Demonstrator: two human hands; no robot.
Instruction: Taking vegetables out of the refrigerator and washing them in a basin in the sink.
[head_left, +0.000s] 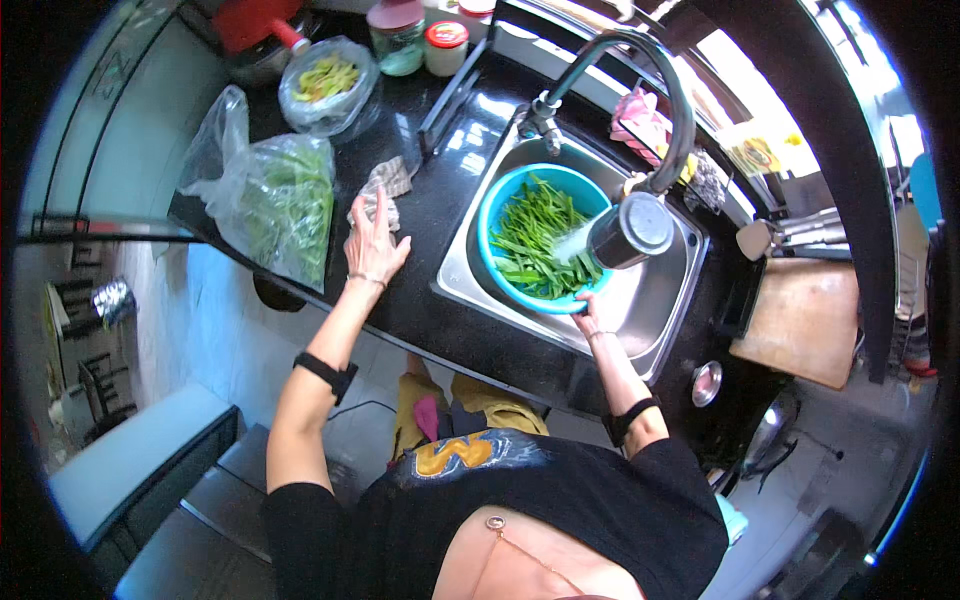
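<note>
A turquoise plastic basin (491, 268) full of cut leafy greens (534, 232) sits in the stainless steel sink (646, 330). Water sprays onto the greens from the dark head (634, 231) of the gooseneck faucet (679, 97). My right hand (589, 311) grips the basin's near rim. My left hand (375, 247) is over the black counter with its fingers spread, at a crumpled checked cloth (390, 180); whether the fingertips touch it I cannot tell. Left of that hand lies a clear plastic bag (289, 202) of greens.
A plastic-lined bowl (330, 82) of yellowish-green scraps and lidded jars (447, 49) stand at the back left. A black rack (450, 97) rises between them and the sink. To the right are a wooden cutting board (802, 319) and a small metal dish (706, 383).
</note>
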